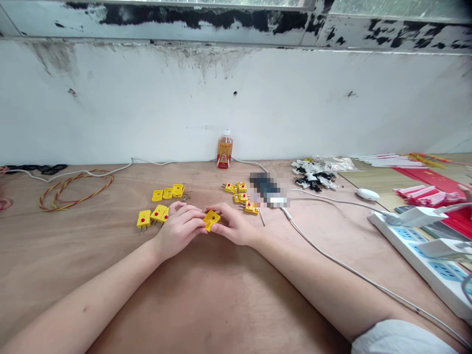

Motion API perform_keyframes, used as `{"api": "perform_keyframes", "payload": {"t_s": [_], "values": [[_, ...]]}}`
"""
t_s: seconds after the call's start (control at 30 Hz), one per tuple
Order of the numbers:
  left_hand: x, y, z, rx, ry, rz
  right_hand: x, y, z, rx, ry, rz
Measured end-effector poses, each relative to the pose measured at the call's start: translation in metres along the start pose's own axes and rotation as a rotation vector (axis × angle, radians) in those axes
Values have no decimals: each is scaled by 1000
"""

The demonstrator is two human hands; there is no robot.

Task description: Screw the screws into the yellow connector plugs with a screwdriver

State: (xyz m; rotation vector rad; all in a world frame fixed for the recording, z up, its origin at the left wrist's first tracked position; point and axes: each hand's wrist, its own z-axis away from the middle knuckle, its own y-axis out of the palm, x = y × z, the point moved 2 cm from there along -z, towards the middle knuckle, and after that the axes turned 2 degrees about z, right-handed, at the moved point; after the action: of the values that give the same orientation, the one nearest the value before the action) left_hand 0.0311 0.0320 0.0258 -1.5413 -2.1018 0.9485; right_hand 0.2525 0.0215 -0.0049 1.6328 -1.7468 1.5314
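Between my two hands, just above the wooden table, is a yellow plug housing (212, 221) with a dark round hole near its top. My right hand (236, 226) pinches its right side between thumb and fingers. The fingers of my left hand (182, 226) close on its left edge. Left of my left hand stand several yellow two-pin plugs (143, 219) with red dots, one partly hidden by that hand. Behind them lie yellow plug covers (157, 195) and a few small screws (187, 196). Beyond my right hand are several opened yellow plugs (241, 197) with metal pins.
A drink bottle (224, 150) stands by the wall. At left lies a coiled red-yellow wire (75, 191). Rightward are a blurred-out dark device (267, 186), a thin metal rod (262, 217), black and white small parts (315, 174), a power strip (420, 255) and a white cable (324, 250).
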Motion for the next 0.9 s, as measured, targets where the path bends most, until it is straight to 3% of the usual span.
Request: {"api": "perform_keyframes", "payload": {"t_s": [0.13,0.3,0.4,0.53,0.9], "values": [[3,2,2,24,-50,-3,-5,5,0,-31,63,-141],[11,12,9,151,-282,-80,-21,1,-6,-243,184,-262],[16,18,12,280,-359,-140,-22,-7,-7,-310,236,-131],[18,20,12,378,-378,-198,-15,-11,-5,-273,235,68],[18,20,9,405,-459,-256,-10,-8,-7,-274,93,283]]}}
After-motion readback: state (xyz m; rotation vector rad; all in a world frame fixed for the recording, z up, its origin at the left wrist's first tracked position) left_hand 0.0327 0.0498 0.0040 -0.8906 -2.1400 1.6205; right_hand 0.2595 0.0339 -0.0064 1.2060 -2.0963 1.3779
